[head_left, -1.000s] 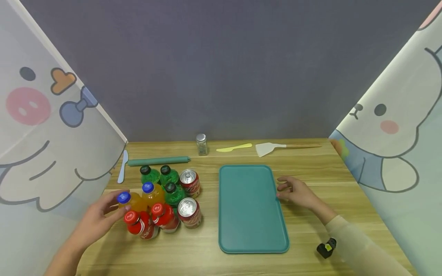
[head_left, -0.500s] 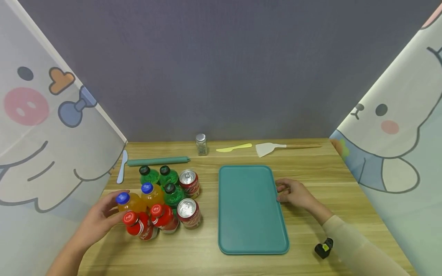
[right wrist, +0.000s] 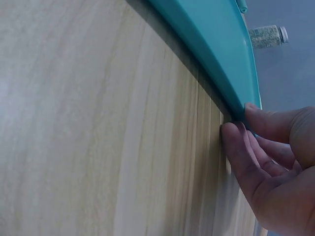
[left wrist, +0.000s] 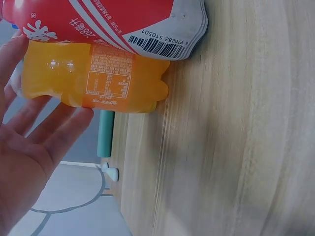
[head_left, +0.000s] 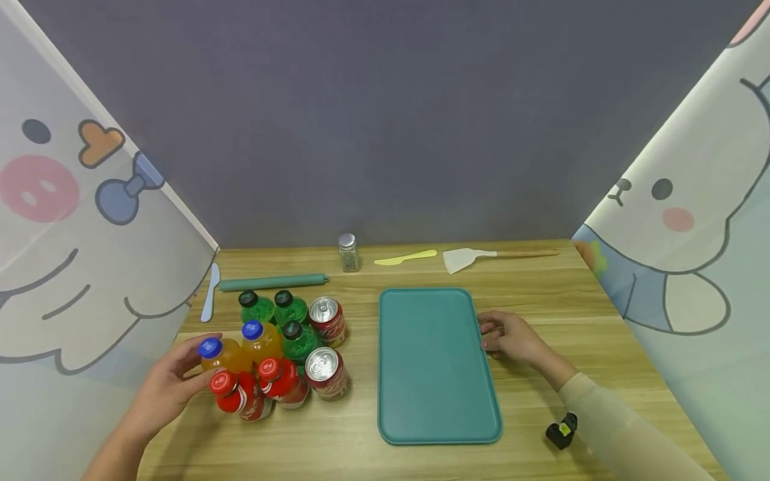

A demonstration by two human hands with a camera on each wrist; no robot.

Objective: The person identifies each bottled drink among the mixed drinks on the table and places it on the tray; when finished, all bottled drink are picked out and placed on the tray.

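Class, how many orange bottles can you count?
2: one orange bottle at the left hand, the other orange bottle right of the first, behind a red-capped bottle.

The left grip (left wrist: 29, 147) holds the orange bottle (left wrist: 93, 76), thumb to one side and fingers to the other. A red bottle (left wrist: 118, 22), barcode showing, stands close against it on the wooden tabletop (left wrist: 236, 123). Beyond are a green rod (left wrist: 105, 135) and a printed wall (left wrist: 69, 189).

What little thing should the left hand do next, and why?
Maybe the left hand should gently close round the left orange bottle, because it reaches along both sides of it. A red bottle stands right beside it, so a careful grip might avoid bumping that one.
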